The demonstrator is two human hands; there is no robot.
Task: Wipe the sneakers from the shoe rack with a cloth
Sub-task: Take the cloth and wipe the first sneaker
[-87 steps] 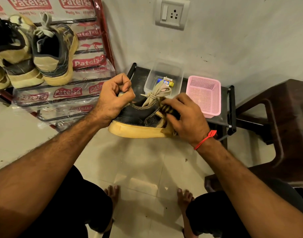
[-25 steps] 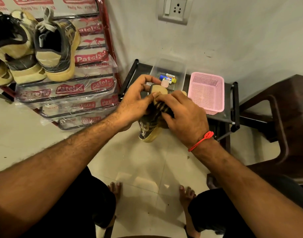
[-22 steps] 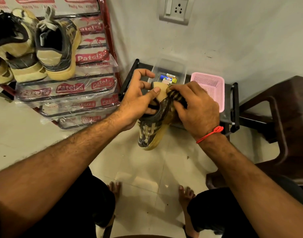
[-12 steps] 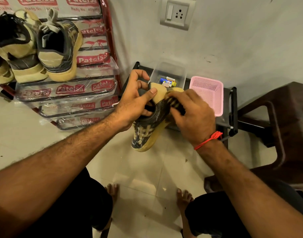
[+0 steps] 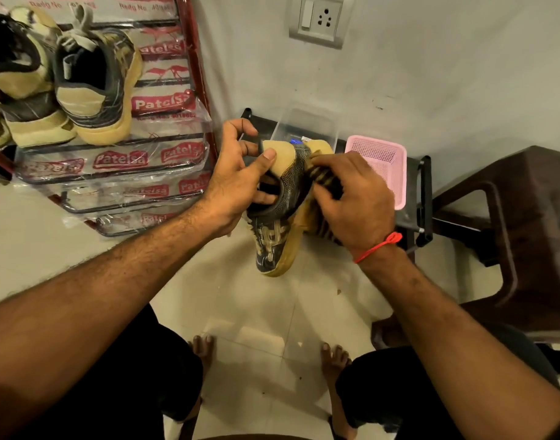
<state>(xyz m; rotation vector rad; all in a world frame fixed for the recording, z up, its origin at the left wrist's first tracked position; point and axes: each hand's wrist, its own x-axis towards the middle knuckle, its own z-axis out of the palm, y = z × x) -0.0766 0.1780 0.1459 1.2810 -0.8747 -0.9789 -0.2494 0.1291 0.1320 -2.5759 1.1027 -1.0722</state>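
Head view, frame centre: left hand (image 5: 237, 182) fingers clamp the dark-and-tan sneaker (image 5: 280, 214) heel; right hand (image 5: 354, 198) fingers press the striped cloth (image 5: 324, 179) against it. Risk: loose heel grip lets it twist free.

Tiled floor (image 5: 262, 315) (glossy), grey wall (image 5: 431, 65)

A red metal shoe rack (image 5: 200, 74) wrapped in printed clear plastic holds tan-and-black sneakers (image 5: 94, 87). A low black stand (image 5: 426, 192) carries a clear plastic box (image 5: 304, 125) and a pink mesh basket (image 5: 383, 160).
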